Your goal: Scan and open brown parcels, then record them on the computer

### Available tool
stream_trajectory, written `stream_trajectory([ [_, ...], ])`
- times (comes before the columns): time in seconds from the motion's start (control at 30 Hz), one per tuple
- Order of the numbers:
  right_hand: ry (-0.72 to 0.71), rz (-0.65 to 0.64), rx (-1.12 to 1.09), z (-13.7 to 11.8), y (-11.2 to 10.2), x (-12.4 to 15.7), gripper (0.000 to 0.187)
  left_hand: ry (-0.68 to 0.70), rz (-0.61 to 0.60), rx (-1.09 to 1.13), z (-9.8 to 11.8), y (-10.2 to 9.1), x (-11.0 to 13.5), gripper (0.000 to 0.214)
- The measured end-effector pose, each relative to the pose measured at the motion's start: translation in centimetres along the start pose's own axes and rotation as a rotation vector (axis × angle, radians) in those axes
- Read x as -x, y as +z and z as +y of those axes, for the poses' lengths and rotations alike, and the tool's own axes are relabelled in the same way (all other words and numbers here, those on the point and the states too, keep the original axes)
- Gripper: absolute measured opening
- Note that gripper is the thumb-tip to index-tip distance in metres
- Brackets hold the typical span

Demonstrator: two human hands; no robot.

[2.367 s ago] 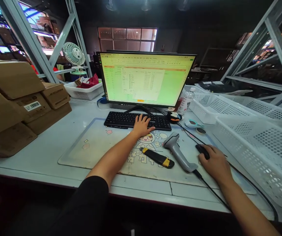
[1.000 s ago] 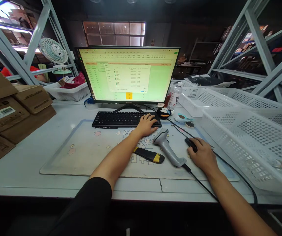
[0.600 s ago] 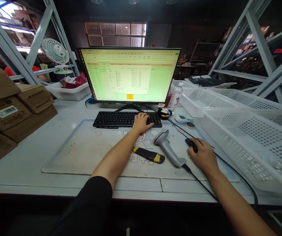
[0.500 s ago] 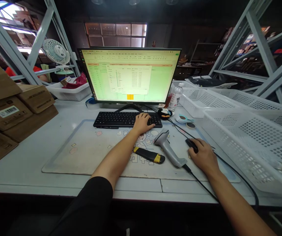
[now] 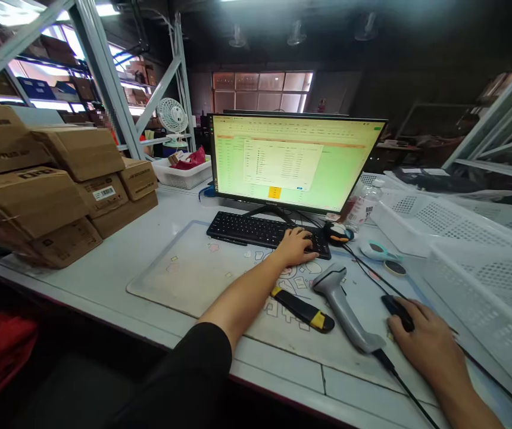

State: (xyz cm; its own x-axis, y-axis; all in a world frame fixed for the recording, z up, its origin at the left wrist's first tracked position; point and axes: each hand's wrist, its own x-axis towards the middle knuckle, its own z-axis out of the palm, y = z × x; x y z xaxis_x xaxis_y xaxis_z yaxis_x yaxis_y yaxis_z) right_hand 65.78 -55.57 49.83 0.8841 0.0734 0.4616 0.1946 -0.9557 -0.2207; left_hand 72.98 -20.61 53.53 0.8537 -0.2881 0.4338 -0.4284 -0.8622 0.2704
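My left hand (image 5: 295, 245) rests with fingers spread on the right part of the black keyboard (image 5: 247, 230). On the right, my right hand (image 5: 425, 333) is curled over a black computer mouse (image 5: 397, 312). Between my arms lie a grey barcode scanner (image 5: 345, 310) with a black cable and a black-and-yellow utility knife (image 5: 303, 310); neither is touched. Both lie on a pale printed desk mat (image 5: 166, 280). Behind the keyboard a monitor (image 5: 296, 158) shows a green spreadsheet with a list window open over it; the text is too small to read.
Cardboard boxes (image 5: 28, 196) are stacked at the left. White perforated baskets (image 5: 474, 280) line the right side. A plastic bottle (image 5: 363, 205), a penguin figure (image 5: 339, 232) and a tape roll (image 5: 394, 267) sit right of the keyboard. A fan (image 5: 172, 115) stands behind.
The view has swung to the left and tilted, bringing more boxes and a red item at lower left into sight. My hands stay on the keyboard and the mouse.
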Motion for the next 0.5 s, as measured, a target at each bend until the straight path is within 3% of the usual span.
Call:
stream_trajectory([
  [0.3, 0.053, -0.084, 0.016, -0.9, -1.1, -0.2, 0.067, -0.041, 0.075, 0.032, 0.6, -1.0, -0.2, 0.023],
  [0.4, 0.048, -0.089, 0.022, -0.8, -1.1, -0.2, 0.067, -0.097, 0.084, 0.030, 0.2, -2.8, -0.4, 0.027],
  [0.5, 0.014, -0.076, 0.018, -1.0, -1.2, -0.1, 0.065, -0.108, 0.103, 0.023, -1.6, -5.5, 0.9, 0.027],
])
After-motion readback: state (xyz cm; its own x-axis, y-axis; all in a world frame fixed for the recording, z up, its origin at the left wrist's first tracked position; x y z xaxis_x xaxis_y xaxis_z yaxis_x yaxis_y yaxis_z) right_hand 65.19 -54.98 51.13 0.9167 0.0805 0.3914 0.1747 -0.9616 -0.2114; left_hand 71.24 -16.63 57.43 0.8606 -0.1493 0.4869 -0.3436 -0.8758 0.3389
